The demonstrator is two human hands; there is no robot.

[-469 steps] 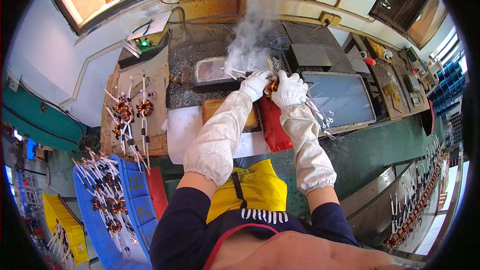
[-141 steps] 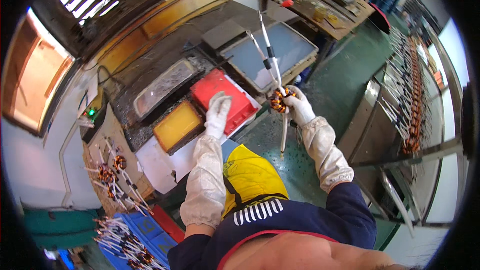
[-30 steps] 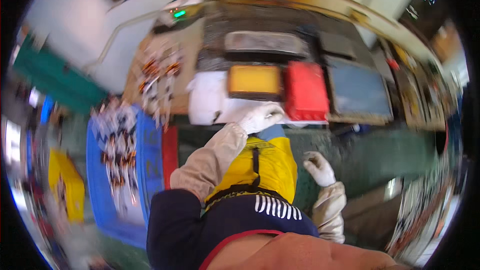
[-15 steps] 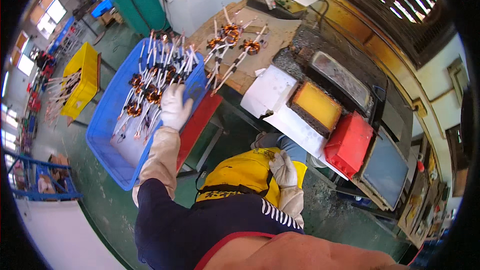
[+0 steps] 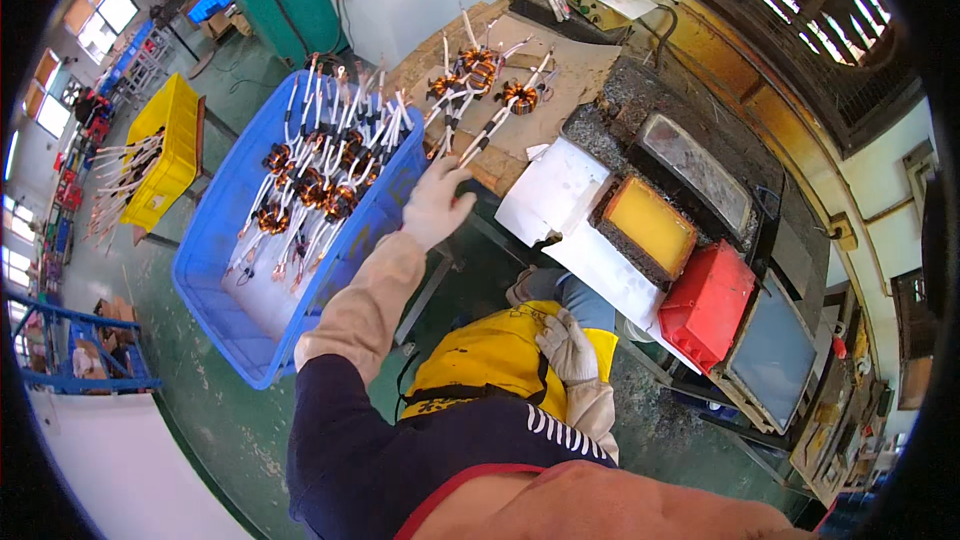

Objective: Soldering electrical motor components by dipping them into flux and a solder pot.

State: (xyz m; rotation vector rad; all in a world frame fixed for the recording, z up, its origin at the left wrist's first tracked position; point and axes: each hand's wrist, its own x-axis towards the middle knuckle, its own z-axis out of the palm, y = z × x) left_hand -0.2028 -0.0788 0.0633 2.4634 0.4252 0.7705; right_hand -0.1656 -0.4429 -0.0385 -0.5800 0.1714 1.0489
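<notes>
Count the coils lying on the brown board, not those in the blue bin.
3 coils: two close together at the board's far end, one to their right. Their leads overlap, so another may be hidden.

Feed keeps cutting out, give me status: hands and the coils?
Left hand open, empty, by blue crate of copper coils. Right hand empty on yellow apron. Nothing between.
</notes>
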